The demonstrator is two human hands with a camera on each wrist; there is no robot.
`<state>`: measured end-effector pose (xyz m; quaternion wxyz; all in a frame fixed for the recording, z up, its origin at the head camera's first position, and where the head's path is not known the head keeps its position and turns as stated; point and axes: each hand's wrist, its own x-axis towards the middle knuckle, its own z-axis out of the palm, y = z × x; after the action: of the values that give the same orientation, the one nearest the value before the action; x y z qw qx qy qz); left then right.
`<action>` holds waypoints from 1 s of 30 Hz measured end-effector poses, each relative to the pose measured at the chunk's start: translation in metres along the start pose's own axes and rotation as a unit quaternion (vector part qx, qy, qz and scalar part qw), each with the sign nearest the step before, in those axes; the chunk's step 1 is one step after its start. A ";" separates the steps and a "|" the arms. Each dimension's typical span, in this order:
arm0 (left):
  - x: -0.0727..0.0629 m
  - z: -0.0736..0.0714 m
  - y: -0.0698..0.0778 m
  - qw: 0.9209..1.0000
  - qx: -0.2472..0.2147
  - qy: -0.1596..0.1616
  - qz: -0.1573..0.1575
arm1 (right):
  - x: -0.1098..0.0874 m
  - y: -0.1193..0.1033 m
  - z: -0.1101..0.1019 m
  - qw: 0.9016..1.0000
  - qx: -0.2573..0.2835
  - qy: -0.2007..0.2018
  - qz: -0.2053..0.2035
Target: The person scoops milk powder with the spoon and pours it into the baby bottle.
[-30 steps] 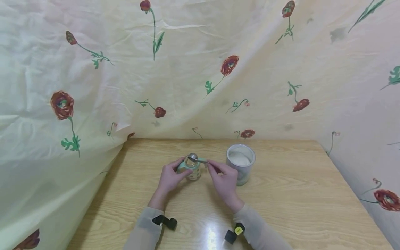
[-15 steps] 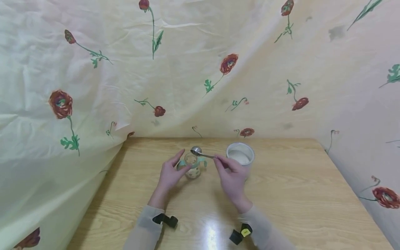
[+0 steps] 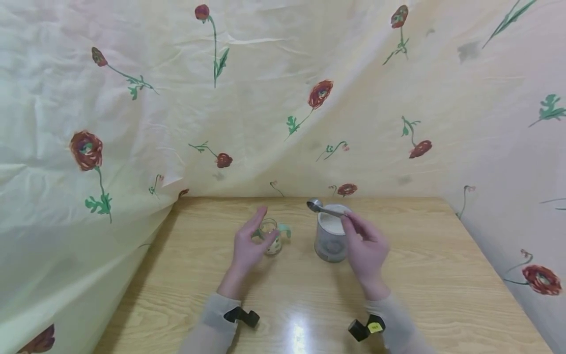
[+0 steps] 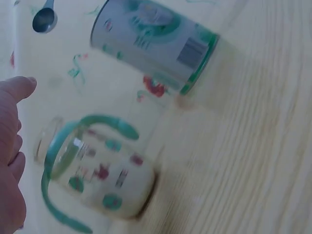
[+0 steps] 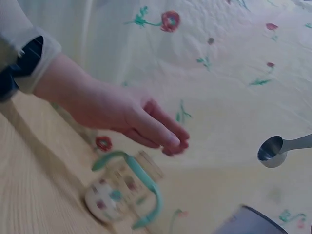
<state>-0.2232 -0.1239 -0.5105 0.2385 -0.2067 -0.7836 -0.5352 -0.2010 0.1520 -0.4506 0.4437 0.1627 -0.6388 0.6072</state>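
A metal measuring spoon [image 3: 315,205] is pinched by its handle in my right hand [image 3: 368,248]. Its bowl hangs above and left of the rim of a grey can [image 3: 329,243], which has white powder inside. The left wrist view shows that same spoon [image 4: 45,20] apart from the can [image 4: 156,41]. A clear baby bottle [image 4: 109,175] with printed pictures and a teal two-handled ring stands upright on the table. My left hand [image 3: 248,246] is beside it, fingers extended and holding nothing. In the right wrist view a gap shows between left hand [image 5: 124,114] and bottle [image 5: 112,195].
The wooden table [image 3: 424,275] extends to both sides and toward me. A pale cloth [image 3: 247,88] with red flowers hangs behind the table and down both sides. Black wrist cameras are strapped over both sleeves.
My right hand has moved right with the spoon, from over the bottle's mouth to the can. My left hand, earlier around the bottle, now lies apart from it.
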 end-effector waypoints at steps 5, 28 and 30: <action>0.000 0.021 0.009 0.998 0.017 -0.010 0.065 | 0.010 0.001 -0.022 1.000 -0.024 0.015 -0.009; 0.006 0.118 0.027 0.991 -0.038 -0.096 -0.083 | 0.019 0.034 -0.067 0.962 -0.194 -0.168 -0.094; 0.007 0.121 0.029 0.991 -0.047 -0.094 -0.079 | 0.022 0.034 -0.064 0.954 -0.213 -0.185 -0.099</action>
<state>-0.2310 -0.0003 -0.5229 0.1104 -0.2043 -0.7905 -0.5667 -0.2149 0.2256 -0.4638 0.3998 0.2365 -0.8049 0.3693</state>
